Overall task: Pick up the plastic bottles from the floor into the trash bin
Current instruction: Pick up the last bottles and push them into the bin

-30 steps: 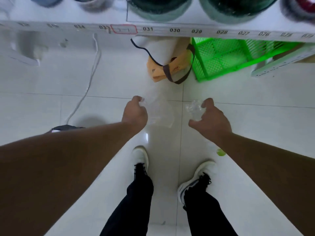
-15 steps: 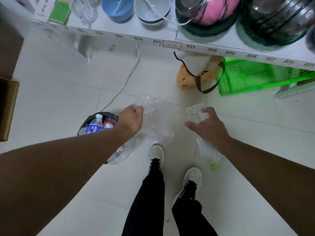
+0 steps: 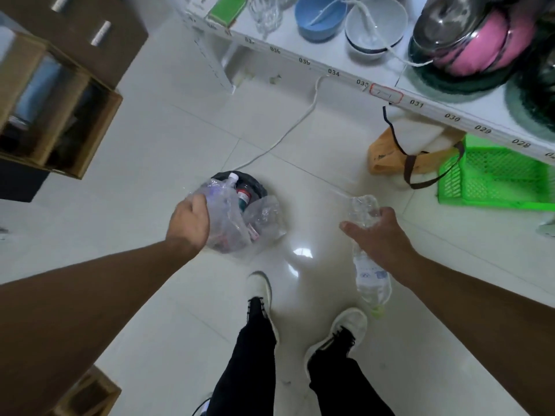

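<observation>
My left hand (image 3: 189,221) grips a large crumpled clear plastic bottle (image 3: 228,220) right over the black trash bin (image 3: 223,176), covering most of its opening. Inside the bin I see a white-capped bottle (image 3: 233,177) and a red-capped one (image 3: 243,196). To the right of the bin, above the floor, my right hand (image 3: 380,235) holds a second clear bottle (image 3: 371,280). That bottle hangs cap down, with a pale green cap near my right shoe.
A white shelf (image 3: 330,72) with bowls and pots runs along the top right. Under it sit a green crate (image 3: 495,178) and an orange bag (image 3: 387,154). A white cable (image 3: 288,133) trails to the bin. Cardboard boxes (image 3: 54,106) stand at left.
I have turned left toward the bin. My left hand carried the large bottle from beside the bin to over its opening. My right hand still holds its bottle.
</observation>
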Demonstrator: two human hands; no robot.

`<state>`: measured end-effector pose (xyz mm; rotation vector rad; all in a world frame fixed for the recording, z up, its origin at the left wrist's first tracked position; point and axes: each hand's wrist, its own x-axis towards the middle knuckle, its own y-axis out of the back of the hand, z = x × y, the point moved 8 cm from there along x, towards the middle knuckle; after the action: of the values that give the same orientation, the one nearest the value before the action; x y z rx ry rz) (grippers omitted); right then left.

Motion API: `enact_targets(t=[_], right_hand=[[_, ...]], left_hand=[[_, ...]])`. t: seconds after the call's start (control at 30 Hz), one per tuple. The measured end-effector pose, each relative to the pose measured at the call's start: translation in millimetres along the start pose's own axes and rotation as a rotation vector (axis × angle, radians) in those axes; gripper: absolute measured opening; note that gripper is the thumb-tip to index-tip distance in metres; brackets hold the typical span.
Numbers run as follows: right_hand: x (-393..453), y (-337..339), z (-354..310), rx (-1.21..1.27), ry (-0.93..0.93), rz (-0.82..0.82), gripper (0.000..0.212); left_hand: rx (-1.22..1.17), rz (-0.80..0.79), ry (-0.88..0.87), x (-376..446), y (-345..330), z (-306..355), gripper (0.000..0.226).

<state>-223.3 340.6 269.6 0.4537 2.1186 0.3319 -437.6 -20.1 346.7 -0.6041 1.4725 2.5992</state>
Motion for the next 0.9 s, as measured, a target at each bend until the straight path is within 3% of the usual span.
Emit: enact_targets(t=[0.13, 0.27, 0.63, 0.77, 0.9], right_hand=[[0, -34, -27, 0.076, 0.024, -0.057, 0.078], [-1, -68, -42, 0.156, 0.012, -0.098, 0.081], [4, -145, -62, 0.097, -0.015, -0.118, 0.074], [15, -171, -76, 0.063, -0.003, -0.067, 0.062], [24, -199, -92, 0.173, -0.042, 0.016, 0.057]], left_hand=[[0.063, 0.018, 0.025, 3, 17, -32, 0.037], [0.057, 0.013, 0.069, -3, 12, -68, 0.041], [-0.119, -0.039, 0.203, 19, 7, -126, 0.037], [-0.162, -0.077, 0.237, 41, -2, -139, 0.037], [-0.181, -0.052, 0.161, 64, 5, -144, 0.048]])
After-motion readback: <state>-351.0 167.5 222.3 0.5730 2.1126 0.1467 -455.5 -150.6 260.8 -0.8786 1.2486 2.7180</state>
